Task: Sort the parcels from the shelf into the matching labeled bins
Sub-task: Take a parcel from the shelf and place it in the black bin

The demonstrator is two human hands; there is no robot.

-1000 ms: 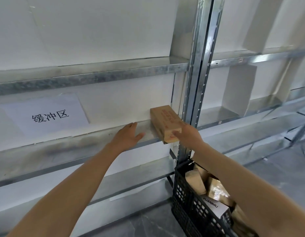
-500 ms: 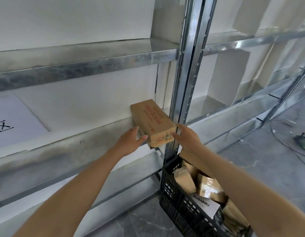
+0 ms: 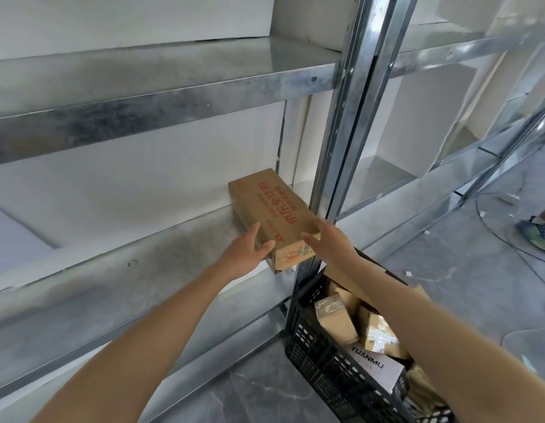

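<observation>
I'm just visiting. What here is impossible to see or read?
Head view, the only one:
- Crate: cut off by the bottom edge and partly under the right arm; no label shows.
- Box: the small print on its near end is blurred; its underside is hidden.
- Sheet: cut off by the left edge, no text visible.
- Shoe: its wearer is cut off by the right edge.

A long brown cardboard box [image 3: 274,215] lies at the frame's centre on the middle galvanised steel shelf [image 3: 127,264], just left of the grey metal upright post [image 3: 350,117], with its near end over the shelf's front edge. The left hand [image 3: 245,254] touches its left side and the right hand [image 3: 329,242] its near right corner. Below, at lower right, a black plastic lattice crate [image 3: 314,340] on the floor holds brown cardboard parcels [image 3: 335,322].
</observation>
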